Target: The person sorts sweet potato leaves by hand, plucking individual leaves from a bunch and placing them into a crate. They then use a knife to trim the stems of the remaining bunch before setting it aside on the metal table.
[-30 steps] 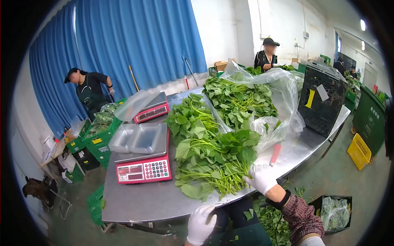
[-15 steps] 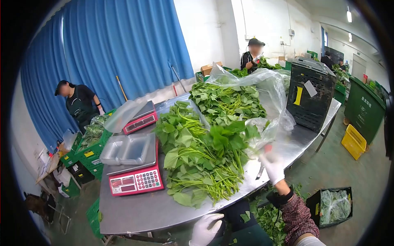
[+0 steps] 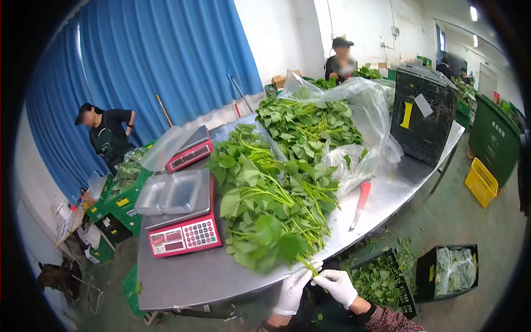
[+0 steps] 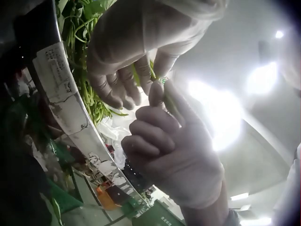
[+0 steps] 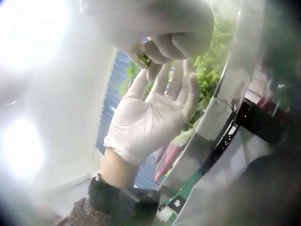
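Note:
Both white-gloved hands meet at the table's near edge in the head view. My left hand (image 3: 292,290) holds the stems of a leafy green sprig (image 3: 308,264) between thumb and fingers. Beside it, my right hand (image 3: 338,285) pinches the stem ends. The sprig's leaves overlap the big heap of leafy greens (image 3: 276,193) on the table. In the left wrist view, the right hand (image 4: 178,155) has thumb and forefinger at the stem, its other fingers curled. The right wrist view shows the left hand (image 5: 150,117) palm up, longer fingers fairly straight, thumb at the stem.
A red-handled knife (image 3: 362,199) lies right of the heap. Clear plastic trays (image 3: 171,192) sit on a red scale (image 3: 185,235) at left. Beyond are a plastic bag (image 3: 381,119) and a black crate (image 3: 423,119). Floor crates (image 3: 447,271) stand at lower right.
My right hand has moved from the heap's right side, past the knife, down to my left hand at the near edge. A sprig is now between both hands.

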`<control>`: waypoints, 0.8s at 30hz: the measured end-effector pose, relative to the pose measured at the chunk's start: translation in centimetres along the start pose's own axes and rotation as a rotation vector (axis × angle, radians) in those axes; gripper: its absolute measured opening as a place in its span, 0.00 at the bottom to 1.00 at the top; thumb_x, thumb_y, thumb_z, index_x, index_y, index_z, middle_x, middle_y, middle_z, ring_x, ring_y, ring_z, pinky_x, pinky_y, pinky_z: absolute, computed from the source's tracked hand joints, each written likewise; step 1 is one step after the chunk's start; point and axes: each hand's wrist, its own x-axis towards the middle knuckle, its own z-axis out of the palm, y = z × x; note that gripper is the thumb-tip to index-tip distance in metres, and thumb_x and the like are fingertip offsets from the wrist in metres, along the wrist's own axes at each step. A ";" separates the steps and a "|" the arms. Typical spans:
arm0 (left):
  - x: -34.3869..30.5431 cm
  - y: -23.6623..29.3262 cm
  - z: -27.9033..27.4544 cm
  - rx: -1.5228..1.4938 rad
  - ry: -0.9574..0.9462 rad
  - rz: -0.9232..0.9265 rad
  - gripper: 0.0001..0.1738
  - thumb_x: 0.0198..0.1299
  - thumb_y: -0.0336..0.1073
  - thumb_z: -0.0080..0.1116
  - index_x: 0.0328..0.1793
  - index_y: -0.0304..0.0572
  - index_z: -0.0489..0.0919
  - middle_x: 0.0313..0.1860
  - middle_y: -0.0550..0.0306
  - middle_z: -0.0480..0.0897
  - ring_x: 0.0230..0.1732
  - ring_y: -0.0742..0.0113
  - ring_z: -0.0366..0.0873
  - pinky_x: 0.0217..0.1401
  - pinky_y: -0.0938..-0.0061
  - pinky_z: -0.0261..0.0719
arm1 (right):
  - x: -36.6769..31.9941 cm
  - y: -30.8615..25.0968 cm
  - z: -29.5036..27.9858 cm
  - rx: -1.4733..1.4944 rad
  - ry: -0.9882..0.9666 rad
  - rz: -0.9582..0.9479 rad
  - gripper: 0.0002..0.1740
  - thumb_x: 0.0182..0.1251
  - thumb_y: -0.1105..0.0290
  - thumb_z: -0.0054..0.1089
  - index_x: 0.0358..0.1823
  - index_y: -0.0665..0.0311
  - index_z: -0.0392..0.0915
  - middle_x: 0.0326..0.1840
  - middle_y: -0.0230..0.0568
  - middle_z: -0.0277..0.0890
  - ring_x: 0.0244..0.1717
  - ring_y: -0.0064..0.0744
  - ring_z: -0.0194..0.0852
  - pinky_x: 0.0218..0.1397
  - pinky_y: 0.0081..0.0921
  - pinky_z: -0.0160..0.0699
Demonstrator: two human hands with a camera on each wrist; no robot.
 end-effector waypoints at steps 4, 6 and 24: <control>-0.7 -0.7 -0.3 -0.092 0.041 -0.114 0.14 0.66 0.32 0.49 0.51 0.29 0.78 0.47 0.51 0.81 0.48 0.67 0.77 0.56 0.75 0.72 | -0.6 0.5 -0.3 0.087 -0.039 0.188 0.11 0.63 0.64 0.62 0.33 0.67 0.82 0.22 0.28 0.76 0.21 0.13 0.68 0.26 0.11 0.65; -0.7 -0.9 -0.3 -0.141 0.129 -0.106 0.12 0.66 0.33 0.49 0.47 0.31 0.78 0.44 0.49 0.81 0.44 0.65 0.79 0.52 0.72 0.75 | -1.0 0.9 0.0 0.143 -0.010 0.160 0.11 0.64 0.65 0.61 0.33 0.68 0.82 0.23 0.30 0.77 0.21 0.15 0.70 0.26 0.11 0.67; -3.2 0.8 -1.2 0.577 0.183 0.183 0.08 0.49 0.23 0.67 0.36 0.27 0.82 0.36 0.51 0.84 0.33 0.71 0.80 0.39 0.79 0.79 | 1.8 -0.4 0.6 -0.381 -0.037 -0.620 0.07 0.53 0.70 0.68 0.32 0.64 0.82 0.28 0.38 0.78 0.30 0.31 0.76 0.34 0.24 0.76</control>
